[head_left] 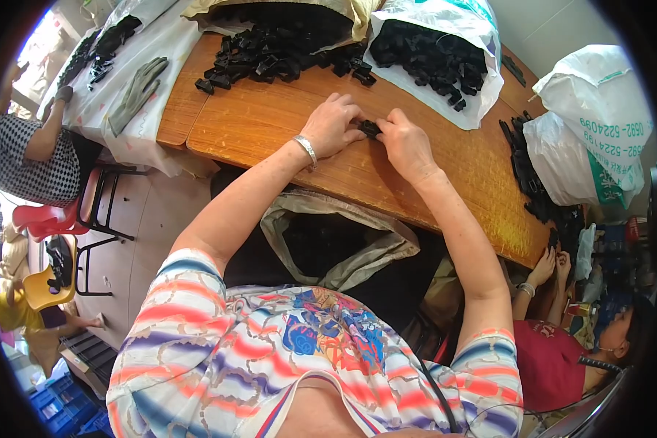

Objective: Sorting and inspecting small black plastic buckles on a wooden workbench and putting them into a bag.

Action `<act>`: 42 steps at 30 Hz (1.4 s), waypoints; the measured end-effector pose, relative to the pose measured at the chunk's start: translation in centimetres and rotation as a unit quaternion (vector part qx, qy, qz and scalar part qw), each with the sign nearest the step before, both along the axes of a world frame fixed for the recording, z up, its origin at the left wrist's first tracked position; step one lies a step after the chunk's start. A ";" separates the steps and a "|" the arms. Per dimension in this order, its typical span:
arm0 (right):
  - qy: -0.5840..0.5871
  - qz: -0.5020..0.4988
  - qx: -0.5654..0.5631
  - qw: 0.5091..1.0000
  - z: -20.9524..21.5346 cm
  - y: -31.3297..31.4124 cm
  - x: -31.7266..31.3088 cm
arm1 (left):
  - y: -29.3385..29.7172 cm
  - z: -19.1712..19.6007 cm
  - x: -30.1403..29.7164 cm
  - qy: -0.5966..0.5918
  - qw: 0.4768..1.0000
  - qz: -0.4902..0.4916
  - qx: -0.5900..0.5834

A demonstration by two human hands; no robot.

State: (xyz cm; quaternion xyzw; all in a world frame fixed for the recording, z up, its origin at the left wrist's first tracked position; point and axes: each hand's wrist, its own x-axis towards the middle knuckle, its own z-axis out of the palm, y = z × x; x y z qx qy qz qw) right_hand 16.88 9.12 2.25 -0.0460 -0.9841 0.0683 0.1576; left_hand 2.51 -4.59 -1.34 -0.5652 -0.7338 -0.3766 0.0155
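**My two hands on one little black piece**

I can't see much of the small black plastic part (369, 128). My fingers cover most of it, so I can't tell its shape. It sits between my two hands, low over the brown wooden table (285, 124).

My left hand (331, 125) is curled, and its fingertips pinch the left end of the part. There is a silver bracelet (306, 150) on that wrist. My right hand (405, 144) is curled too, and its fingers press on the right end of the part. Both hands hold it together.

Farther up the table is a heap of loose black plastic parts (270, 55) spilling from a tan sack. Beside it, a white plastic bag full of black parts (434, 58) lies open. A grey work glove (135, 93) lies on white sheeting at the left. Another white printed bag (598, 124) stands at the right edge, partly cut off.

Under the table edge, by my lap, a beige cloth bag (336, 241) hangs open, dark inside.

A person in a red top (555, 358) works at the right corner. A person in a checked top (29, 157) sits at the left, near a red stool (44, 219).
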 end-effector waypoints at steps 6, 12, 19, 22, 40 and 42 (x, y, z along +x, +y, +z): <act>-0.001 0.028 0.160 0.987 -1.5 -1.3 -0.5 | 0.0 0.2 -0.2 0.003 1.000 -0.004 0.002; 0.046 -0.012 0.020 0.999 -1.2 -1.1 0.6 | -0.6 -0.4 -1.0 0.006 0.998 -0.057 -0.013; 0.007 0.038 -0.168 0.985 -0.5 -8.8 10.0 | -2.6 1.4 -1.8 -0.083 0.995 -0.049 0.008; -0.058 0.080 -0.197 0.975 -4.2 -11.6 12.8 | 0.2 1.6 -2.5 0.063 0.992 0.069 0.081; 0.072 0.086 -0.242 0.964 1.4 -3.5 7.6 | 1.8 2.0 -5.1 0.240 0.964 0.113 0.016; 0.112 0.047 -0.209 0.970 1.9 0.6 5.6 | 3.3 3.6 -3.8 0.222 0.970 0.068 0.071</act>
